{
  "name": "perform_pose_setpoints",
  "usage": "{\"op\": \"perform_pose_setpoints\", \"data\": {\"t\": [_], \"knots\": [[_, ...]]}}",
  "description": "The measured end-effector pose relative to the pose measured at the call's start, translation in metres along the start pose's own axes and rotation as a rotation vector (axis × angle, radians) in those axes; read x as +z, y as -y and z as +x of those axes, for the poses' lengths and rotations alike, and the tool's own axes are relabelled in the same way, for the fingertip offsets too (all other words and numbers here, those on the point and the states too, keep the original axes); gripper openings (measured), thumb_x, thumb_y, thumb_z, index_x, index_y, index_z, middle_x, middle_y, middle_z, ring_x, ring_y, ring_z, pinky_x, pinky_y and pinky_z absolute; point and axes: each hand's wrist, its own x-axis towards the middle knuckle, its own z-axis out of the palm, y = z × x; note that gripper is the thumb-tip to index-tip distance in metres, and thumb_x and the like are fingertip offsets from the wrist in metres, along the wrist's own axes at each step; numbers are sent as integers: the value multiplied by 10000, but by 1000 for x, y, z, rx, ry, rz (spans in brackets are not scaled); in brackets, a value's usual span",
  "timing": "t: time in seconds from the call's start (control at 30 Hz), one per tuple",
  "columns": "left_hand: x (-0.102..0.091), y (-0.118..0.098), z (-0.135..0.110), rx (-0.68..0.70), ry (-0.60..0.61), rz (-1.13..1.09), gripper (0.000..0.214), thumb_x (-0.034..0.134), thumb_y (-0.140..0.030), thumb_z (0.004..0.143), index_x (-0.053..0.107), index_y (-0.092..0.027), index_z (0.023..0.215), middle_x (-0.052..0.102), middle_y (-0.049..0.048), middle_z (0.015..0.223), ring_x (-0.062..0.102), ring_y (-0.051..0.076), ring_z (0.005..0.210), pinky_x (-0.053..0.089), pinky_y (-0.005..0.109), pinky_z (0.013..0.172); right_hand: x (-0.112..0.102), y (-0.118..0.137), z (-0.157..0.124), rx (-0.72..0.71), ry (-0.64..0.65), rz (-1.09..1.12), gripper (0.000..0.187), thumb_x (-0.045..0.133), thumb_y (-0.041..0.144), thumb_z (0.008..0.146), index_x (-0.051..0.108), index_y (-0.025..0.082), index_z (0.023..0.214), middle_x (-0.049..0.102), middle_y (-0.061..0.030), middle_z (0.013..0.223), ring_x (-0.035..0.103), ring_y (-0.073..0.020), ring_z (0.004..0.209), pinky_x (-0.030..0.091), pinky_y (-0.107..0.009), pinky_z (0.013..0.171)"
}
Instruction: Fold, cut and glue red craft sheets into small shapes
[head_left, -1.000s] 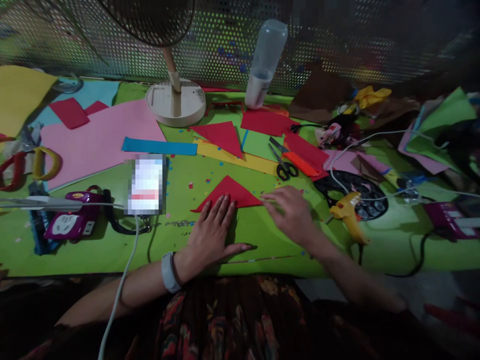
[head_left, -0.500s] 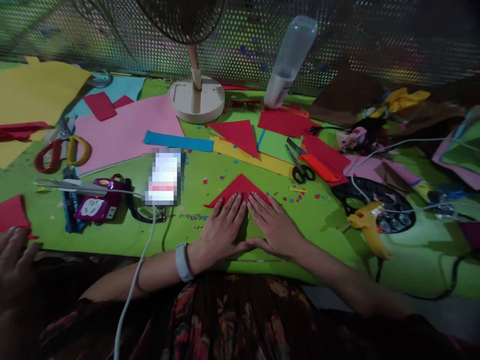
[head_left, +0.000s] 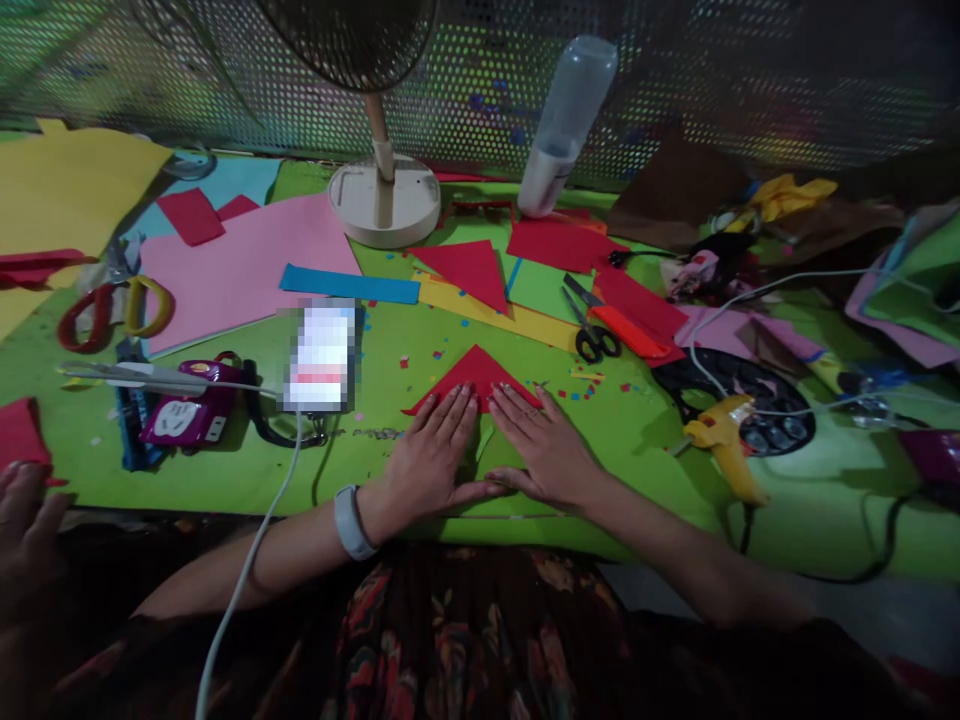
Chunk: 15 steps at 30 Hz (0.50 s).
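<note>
To the far left of the hands, another person's hand (head_left: 26,515) lay at a red piece (head_left: 24,435), well apart from the work. Nearer, a white cable (head_left: 297,440) ran from the phone (head_left: 324,355) across the left forearm; a sideways arm movement could have snagged it and dragged the phone. The left hand (head_left: 426,458) lay flat, fingers extended and gripping nothing, on the lower left part of the red triangle (head_left: 475,370). The triangle was just ahead of both hands on the table (head_left: 420,500). The right hand (head_left: 546,445) lay likewise flat on its lower right part, thumbs meeting below. Uneven pressure could have skewed or creased the paper. Beyond the right hand, scissors (head_left: 592,335) lay spread, a cut hazard if reached for carelessly. Farther right, the glue gun (head_left: 724,445) pointed leftward; if hot, its nozzle could have burned a straying wrist.
</note>
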Motion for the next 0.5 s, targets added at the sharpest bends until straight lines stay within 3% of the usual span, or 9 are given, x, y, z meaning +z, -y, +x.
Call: {"op": "perform_pose_setpoints", "data": {"t": [0.27,0.5], "knots": [[-12,15,-28,-76,-14,42,1044,408,-757,800,159,-26,1503,266,226,1536,214,321,1439,211,465,1163,-2,-14,-25,87,-12,-102,788,281,631,933,267,60,1476,279,-161,1531,230,-270,1439,130,-554,1160],[-19,23,-41,-103,-9,135,969,392,-708,847,111,-72,1522,247,192,1546,241,313,1431,108,508,1181,-4,-21,-35,114,-16,-163,758,274,601,949,307,38,1456,280,-149,1533,233,-266,1437,137,-540,1164]]}}
